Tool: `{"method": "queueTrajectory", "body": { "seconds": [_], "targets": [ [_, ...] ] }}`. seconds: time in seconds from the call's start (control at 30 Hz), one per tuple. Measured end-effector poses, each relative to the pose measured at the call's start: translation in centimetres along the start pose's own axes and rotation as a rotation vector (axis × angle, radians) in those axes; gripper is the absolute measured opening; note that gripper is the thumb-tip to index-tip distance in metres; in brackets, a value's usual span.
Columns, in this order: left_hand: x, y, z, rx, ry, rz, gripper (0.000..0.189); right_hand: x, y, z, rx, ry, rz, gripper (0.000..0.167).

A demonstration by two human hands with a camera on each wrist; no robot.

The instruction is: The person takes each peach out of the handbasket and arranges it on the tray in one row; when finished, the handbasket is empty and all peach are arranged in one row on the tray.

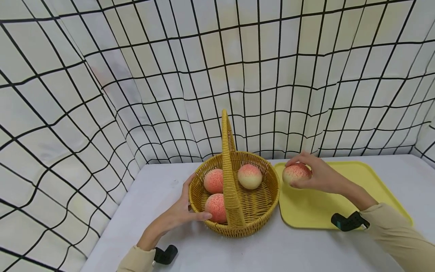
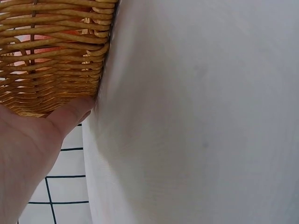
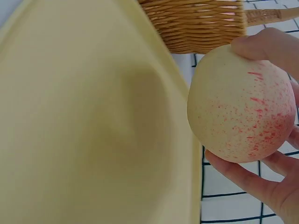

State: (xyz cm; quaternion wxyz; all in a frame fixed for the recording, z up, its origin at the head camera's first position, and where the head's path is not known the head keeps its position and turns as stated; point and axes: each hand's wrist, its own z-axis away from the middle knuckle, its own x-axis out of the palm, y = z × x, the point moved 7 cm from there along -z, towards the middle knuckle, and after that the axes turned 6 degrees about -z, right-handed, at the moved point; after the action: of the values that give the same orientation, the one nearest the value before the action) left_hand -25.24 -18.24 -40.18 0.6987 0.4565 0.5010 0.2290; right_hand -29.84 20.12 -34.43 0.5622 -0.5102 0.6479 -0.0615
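My right hand (image 1: 321, 175) grips a peach (image 1: 295, 174), cream with red speckles, between thumb and fingers. In the right wrist view that peach (image 3: 238, 107) hangs above the tray, close to the basket. The yellow tray (image 1: 312, 211) lies flat to the basket's right. A golden wicker basket (image 1: 258, 206) with a tall arched handle stands in the middle of the table, and my left hand (image 1: 178, 213) holds its left side, thumb by the front rim. Inside are three more peaches: one (image 1: 249, 177) right of the handle, two (image 1: 214, 181) on its left, partly hidden by it.
A white table (image 1: 142, 200) bears the basket and the tray. White walls with a black grid (image 1: 210, 75) rise behind and at the left. Each wrist wears a small black camera (image 1: 346, 221), and the sleeves are beige.
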Motion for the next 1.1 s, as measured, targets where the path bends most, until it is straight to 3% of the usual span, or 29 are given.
{"method": "queueTrajectory", "body": {
  "seconds": [0.2,0.33,0.83,1.1],
  "targets": [
    [0.1,0.1,0.0,-0.002,0.005,-0.002,0.134,1.8,1.0,-0.3,0.01,-0.043,0.032,0.041],
    [0.2,0.2,0.0,-0.005,0.005,-0.001,0.133,2.4,1.1,-0.4,-0.013,-0.031,0.059,0.043],
    [0.1,0.0,0.0,-0.006,0.003,0.005,0.134,2.4,0.4,-0.6,-0.046,-0.056,0.106,0.047],
    [0.1,0.0,-0.1,-0.017,0.005,-0.005,0.134,2.3,0.3,-0.5,-0.006,-0.094,0.099,0.049]
  ]
}}
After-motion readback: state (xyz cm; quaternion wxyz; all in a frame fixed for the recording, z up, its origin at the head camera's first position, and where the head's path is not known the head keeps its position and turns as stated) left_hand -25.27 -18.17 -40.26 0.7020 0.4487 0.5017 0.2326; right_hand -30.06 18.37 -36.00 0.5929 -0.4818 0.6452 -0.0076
